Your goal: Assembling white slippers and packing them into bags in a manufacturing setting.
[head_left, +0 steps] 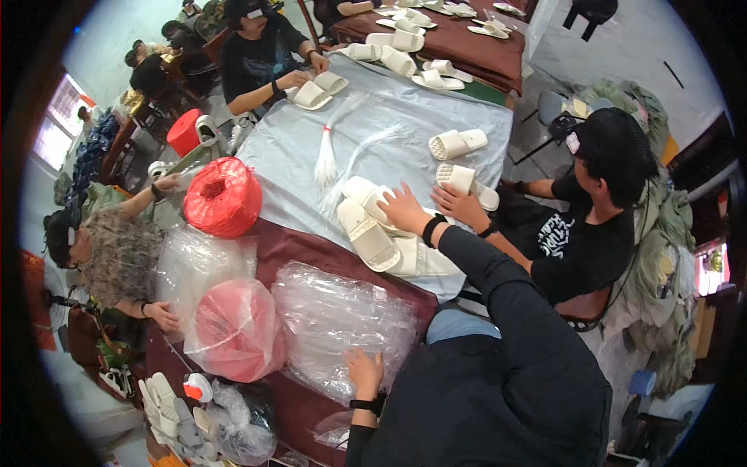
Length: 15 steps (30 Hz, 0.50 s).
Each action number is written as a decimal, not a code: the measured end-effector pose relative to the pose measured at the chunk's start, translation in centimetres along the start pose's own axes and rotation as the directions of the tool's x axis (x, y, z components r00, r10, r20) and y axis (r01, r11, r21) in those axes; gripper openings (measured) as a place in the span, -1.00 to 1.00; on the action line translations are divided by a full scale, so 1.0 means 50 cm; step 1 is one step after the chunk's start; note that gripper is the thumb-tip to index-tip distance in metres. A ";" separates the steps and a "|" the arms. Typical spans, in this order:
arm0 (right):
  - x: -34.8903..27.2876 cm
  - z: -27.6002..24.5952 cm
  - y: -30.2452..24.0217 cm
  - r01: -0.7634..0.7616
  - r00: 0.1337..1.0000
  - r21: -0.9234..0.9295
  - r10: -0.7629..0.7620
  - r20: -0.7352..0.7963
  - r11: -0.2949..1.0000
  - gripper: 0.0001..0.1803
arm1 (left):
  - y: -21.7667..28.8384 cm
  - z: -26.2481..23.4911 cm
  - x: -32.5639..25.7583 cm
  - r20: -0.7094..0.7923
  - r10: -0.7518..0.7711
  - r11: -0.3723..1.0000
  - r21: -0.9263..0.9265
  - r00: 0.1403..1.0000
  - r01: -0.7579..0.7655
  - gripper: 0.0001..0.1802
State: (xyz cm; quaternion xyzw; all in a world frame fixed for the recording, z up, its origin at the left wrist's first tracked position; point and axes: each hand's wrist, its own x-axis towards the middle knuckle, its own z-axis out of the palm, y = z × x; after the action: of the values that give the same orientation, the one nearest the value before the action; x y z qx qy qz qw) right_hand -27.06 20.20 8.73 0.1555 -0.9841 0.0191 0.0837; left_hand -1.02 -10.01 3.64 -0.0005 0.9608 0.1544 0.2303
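My right hand point(406, 211) reaches across to a pile of cream slippers point(369, 237) on the grey sheet. Its fingers are spread over one slipper at the pile's right side, and I cannot tell how firmly they touch it. Nearer me, my left hand point(363, 372) lies open at the edge of a stack of clear plastic bags point(334, 323), with nothing visible in it. Just right of my right hand, a co-worker's hand point(462, 205) rests on another cream slipper point(455, 177); a further slipper point(457, 144) lies beyond.
Left of the bags stand a pink bundle in plastic point(235, 331) and a red twine roll point(223, 197). White strands point(327, 159) lie mid-table. Co-workers sit right point(599, 210), far left point(261, 62) and left point(117, 265). More slippers point(401, 39) cover the far table.
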 end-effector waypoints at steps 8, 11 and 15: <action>0.093 0.049 -0.016 -0.039 0.999 0.175 0.040 -0.002 0.984 -0.55 | 0.000 0.021 0.013 0.000 -0.066 0.998 -0.018 0.998 0.066 -0.34; 0.105 0.106 0.006 -0.105 0.972 0.135 0.073 0.224 0.985 -0.51 | 0.020 0.017 0.008 0.003 -0.164 0.986 -0.036 0.986 0.164 -0.37; 0.124 0.117 0.038 -0.004 0.973 0.227 -0.049 0.226 0.974 -0.51 | 0.038 0.030 -0.002 -0.059 -0.256 0.965 -0.075 0.965 0.251 -0.36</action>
State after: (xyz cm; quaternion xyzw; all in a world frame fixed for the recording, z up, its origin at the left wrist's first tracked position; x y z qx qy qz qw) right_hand -34.41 19.74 3.99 0.1763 -0.9768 0.1116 -0.0491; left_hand -0.39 -7.77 3.00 -0.1365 0.9545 0.1555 0.2149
